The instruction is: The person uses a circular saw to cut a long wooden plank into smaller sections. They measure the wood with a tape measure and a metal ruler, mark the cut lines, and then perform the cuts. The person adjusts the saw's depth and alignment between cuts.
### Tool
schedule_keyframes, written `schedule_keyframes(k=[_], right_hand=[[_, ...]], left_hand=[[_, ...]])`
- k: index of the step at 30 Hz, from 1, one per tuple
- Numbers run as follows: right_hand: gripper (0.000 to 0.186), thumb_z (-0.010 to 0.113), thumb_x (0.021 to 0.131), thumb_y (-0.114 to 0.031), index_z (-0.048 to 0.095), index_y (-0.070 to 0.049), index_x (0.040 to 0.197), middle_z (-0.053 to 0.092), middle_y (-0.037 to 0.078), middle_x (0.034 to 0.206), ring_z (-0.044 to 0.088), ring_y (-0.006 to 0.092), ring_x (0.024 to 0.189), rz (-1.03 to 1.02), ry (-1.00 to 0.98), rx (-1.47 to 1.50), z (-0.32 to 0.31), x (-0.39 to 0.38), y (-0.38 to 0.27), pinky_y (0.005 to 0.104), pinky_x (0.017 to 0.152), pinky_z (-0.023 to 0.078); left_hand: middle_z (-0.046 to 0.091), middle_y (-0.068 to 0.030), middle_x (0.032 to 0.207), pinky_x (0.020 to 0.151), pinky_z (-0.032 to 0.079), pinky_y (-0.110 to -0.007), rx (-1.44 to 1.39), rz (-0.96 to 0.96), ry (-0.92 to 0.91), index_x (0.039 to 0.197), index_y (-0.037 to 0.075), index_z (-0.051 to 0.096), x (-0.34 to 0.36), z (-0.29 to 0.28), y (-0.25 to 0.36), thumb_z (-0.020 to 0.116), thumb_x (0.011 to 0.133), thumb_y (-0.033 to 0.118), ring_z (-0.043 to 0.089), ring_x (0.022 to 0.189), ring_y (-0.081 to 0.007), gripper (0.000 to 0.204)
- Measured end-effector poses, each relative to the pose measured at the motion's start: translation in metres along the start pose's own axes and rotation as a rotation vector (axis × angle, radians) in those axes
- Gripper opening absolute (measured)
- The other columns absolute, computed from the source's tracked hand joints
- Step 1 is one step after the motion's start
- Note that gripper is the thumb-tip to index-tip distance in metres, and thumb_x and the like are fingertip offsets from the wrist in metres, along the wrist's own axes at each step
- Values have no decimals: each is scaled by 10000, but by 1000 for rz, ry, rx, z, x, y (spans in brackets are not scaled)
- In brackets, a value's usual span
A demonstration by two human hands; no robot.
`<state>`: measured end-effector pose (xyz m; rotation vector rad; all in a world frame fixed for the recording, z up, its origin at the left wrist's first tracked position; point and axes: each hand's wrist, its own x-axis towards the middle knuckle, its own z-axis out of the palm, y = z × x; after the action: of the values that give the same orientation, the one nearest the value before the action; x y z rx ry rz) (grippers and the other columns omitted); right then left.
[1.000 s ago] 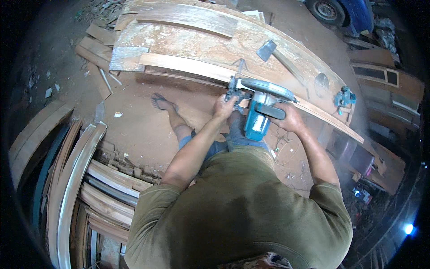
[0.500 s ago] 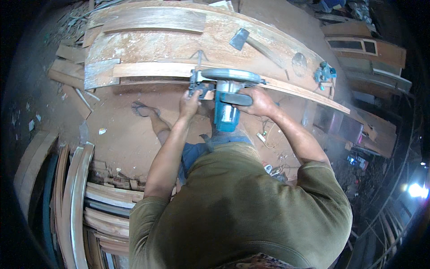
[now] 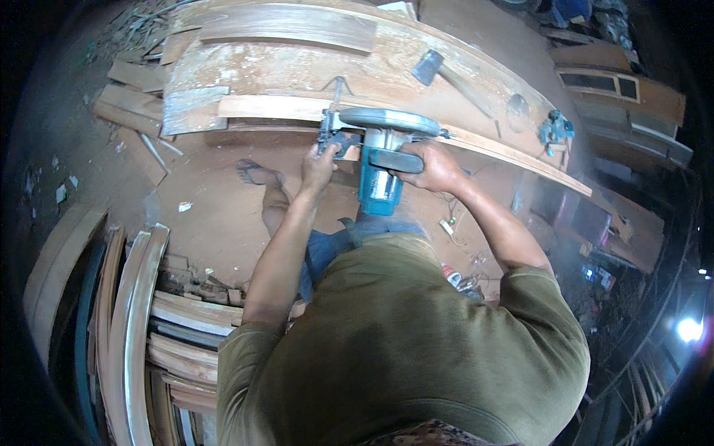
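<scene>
A teal circular saw [image 3: 381, 182] with a grey blade guard sits across a long pale wooden board [image 3: 271, 108] at the near edge of the workbench. My right hand [image 3: 435, 167] is wrapped round the saw's dark handle. My left hand [image 3: 320, 165] grips the front part of the saw's base, fingers closed at the metal fittings. The guard and base hide the blade and the board directly beneath. To the right of the saw, a narrow strip of the board [image 3: 520, 161] runs on past the bench edge.
On the workbench [image 3: 297, 70] lie an axe [image 3: 428, 67], a wide plank [image 3: 290, 31] and a small teal power tool [image 3: 555, 130]. Scrap wood [image 3: 134, 102] is heaped at the left. Stacked boards [image 3: 190, 357] stand at lower left. A cord with a white connector [image 3: 447, 227] lies on the floor.
The saw has moved left along the board, with both hands still on it. The whole bench and floor appear shifted right in the view.
</scene>
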<state>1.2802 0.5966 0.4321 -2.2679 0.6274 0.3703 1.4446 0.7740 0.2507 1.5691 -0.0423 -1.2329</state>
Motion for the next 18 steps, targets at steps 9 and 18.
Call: schedule_keyframes(k=[9,18], right_hand=[[262,794,786,-278,679,-58,872,685,147,818,679,318,788,-9,29,45,16,28,-28,417,708,512],[259,792,792,-260,675,-43,870,682,156,817,666,331,764,37,-35,11,25,57,-62,414,699,506]], left_hand=[[620,12,676,511,444,-277,-52,-23,25,869,76,687,11,-35,10,710,870,290,548,545,-86,215],[590,18,655,515,436,-279,-41,-25,67,830,79,663,15,-75,25,718,859,294,523,540,-91,224]])
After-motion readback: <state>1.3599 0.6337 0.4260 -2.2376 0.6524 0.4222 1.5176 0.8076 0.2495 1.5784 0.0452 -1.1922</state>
